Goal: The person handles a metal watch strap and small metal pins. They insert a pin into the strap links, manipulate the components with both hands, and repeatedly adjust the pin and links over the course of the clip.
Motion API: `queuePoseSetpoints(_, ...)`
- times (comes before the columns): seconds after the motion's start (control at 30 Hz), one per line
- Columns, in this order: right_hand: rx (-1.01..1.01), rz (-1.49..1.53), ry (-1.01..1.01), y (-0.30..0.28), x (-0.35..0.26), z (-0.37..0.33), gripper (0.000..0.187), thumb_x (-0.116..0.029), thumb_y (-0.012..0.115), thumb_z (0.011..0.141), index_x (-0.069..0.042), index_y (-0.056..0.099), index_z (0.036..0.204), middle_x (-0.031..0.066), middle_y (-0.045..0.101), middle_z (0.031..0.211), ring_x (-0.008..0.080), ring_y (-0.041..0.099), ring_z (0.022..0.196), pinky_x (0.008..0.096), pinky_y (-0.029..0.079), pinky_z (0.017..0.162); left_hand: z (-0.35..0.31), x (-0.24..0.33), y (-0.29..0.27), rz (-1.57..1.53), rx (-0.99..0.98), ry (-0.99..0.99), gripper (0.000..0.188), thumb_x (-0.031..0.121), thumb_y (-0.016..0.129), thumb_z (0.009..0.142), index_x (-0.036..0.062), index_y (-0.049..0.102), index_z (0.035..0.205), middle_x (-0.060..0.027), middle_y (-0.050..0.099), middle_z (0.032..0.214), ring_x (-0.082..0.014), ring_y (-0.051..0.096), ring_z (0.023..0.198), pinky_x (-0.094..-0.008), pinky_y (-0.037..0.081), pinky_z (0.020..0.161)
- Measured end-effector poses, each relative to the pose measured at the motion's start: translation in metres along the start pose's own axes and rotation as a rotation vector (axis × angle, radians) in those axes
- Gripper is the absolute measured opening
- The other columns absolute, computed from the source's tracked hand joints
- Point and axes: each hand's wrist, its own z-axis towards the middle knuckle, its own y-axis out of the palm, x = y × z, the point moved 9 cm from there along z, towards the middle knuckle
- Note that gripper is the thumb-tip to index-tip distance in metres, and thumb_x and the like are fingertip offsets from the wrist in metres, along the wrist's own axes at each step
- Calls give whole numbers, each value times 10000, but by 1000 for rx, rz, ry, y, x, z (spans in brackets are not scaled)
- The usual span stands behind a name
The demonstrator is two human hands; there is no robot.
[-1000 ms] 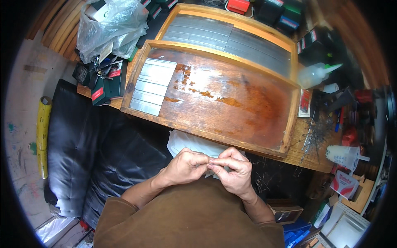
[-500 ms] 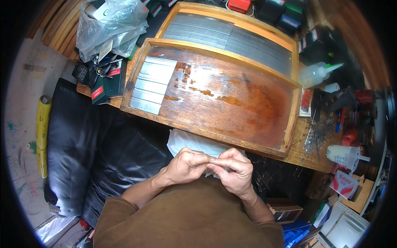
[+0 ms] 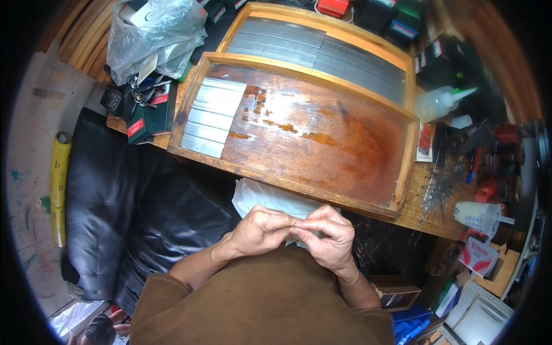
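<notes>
Close in front of my chest, my left hand and my right hand meet with their fingertips pinched together. Whatever lies between the fingers is too small or too hidden to make out. Beneath and just beyond them hangs a white bag or sheet, partly covered by my hands. Past that, a wooden tray rests tilted on the table, with several flat silvery metal strips side by side at its left end. Its stained brown bottom shows over the rest. A second wooden tray behind it holds rows of grey strips.
A clear plastic bag, keys and dark boxes crowd the table's left. At the right are a squeeze bottle, thin dark wires and a plastic cup. A black padded seat stands at left, beside a yellow tube.
My right hand has shifted very slightly, the fingertips still together. At the lower left edge, part of another person has come into view. The trays and strips have not moved.
</notes>
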Motion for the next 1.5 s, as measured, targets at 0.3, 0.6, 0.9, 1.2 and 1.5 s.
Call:
queuePoseSetpoints(0.3,12,-7,-11,-3,-3,1,181,36,869,775,-11,793,932,67,685,838,147,662,754,275,535,662,1,2,0,-12,14,3,218,-23,751,871,-16,771,1088,-182,746,823,-291,751,704,-344,572,628)
queuePoseSetpoints(0.6,-10,-142,-49,-4,-13,0,177,63,821,798,-1,775,957,95,668,834,206,651,753,311,524,659,4,6,3,55,-17,-35,180,-5,762,880,-17,769,1059,-185,740,811,-295,747,703,-346,567,628)
queuePoseSetpoints(0.9,102,-153,-29,-21,-17,-8,144,57,817,800,7,760,923,102,676,833,217,661,758,317,527,661,10,12,9,-3,40,-23,207,6,764,892,-25,767,1097,-184,767,874,-264,769,750,-332,585,667)
queuePoseSetpoints(1.2,590,-237,183,-254,-51,-27,66,-15,752,918,31,750,964,47,696,851,116,617,701,226,474,653,19,20,6,-61,104,-23,203,-42,751,900,-31,776,1101,-170,795,1006,-207,786,905,-290,622,839)
queuePoseSetpoints(1.5,462,-315,156,-198,-82,-26,36,65,753,865,31,755,876,59,693,844,115,642,781,248,512,704,27,33,25,-59,11,20,219,-23,761,899,-30,765,1118,-175,792,998,-233,790,901,-300,621,815)
